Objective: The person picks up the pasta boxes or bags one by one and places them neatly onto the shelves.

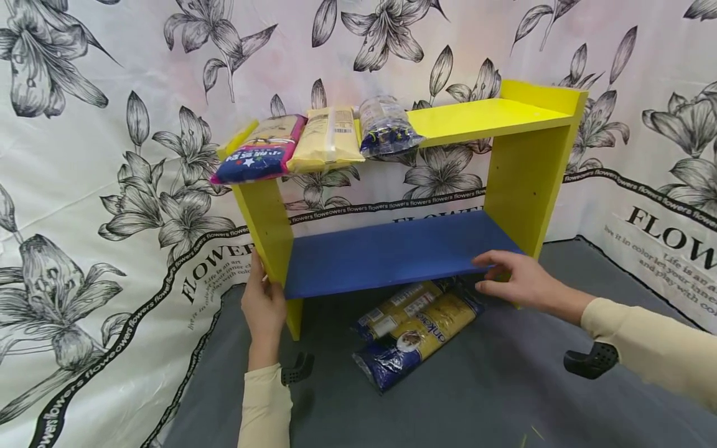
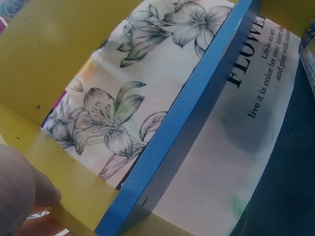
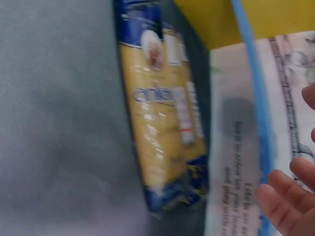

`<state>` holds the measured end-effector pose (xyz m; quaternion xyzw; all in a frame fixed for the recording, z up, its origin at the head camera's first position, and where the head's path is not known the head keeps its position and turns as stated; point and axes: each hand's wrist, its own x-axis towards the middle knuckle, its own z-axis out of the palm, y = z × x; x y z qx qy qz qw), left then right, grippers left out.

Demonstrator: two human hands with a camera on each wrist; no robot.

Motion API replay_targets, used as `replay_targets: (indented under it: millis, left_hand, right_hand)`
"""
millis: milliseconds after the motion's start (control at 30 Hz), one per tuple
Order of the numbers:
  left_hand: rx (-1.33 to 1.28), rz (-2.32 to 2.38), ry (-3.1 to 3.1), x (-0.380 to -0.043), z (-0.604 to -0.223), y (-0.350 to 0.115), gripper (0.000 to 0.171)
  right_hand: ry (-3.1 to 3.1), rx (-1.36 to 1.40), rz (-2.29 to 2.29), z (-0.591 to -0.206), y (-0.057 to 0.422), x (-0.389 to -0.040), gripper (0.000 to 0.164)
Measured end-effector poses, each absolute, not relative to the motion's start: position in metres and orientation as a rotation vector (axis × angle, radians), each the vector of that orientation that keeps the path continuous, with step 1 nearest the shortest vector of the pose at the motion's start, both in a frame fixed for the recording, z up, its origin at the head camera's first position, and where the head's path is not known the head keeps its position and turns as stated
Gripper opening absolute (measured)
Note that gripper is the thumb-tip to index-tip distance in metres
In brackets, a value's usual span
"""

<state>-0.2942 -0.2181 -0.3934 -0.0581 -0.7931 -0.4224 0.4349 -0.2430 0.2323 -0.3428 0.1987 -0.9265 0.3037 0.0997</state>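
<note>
A yellow shelf unit point(image 1: 536, 168) with a blue lower board point(image 1: 386, 249) stands on the grey surface. My left hand point(image 1: 263, 305) grips the edge of its left side panel point(image 1: 263, 230), with the thumb on the near side in the left wrist view. At the right end of the blue board is my right hand point(image 1: 518, 280), fingers apart and holding nothing. Two blue-and-yellow pasta packs, a front one point(image 1: 420, 342) and one behind it point(image 1: 394, 308), lie partly under the board, side by side and slanted.
On the top board sit a pink-and-blue pack point(image 1: 263, 149), a pale yellow pack point(image 1: 327, 140) and a clear pack with a blue end point(image 1: 386, 124), all toward the left. A flower-printed cloth point(image 1: 140, 249) hangs behind the unit.
</note>
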Motion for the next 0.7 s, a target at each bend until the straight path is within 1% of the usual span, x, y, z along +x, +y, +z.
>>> replay_targets:
  millis: [233,400,533,700]
  left_hand:
    - [-0.162,-1.056,-1.977,-0.293,-0.393,-0.219,0.072]
    - [-0.163,-1.053,-1.979,-0.293,-0.396,-0.218,0.070]
    - [-0.172,-1.058,-1.977,-0.293,-0.398,-0.218,0.070]
    - [-0.182,-1.044,-1.960,-0.294,-0.395,-0.220,0.071]
  right_hand:
    - [-2.834,0.784,0.876,-0.392,0.199,-0.259,0.041]
    - [-2.879,0.988,0.788,-0.421,0.171,-0.270,0.041]
    - [-2.946,1.121,0.702,-0.431,0.155,-0.278,0.042]
    - [-2.988,1.168,0.580,-0.431,0.142,-0.288,0.045]
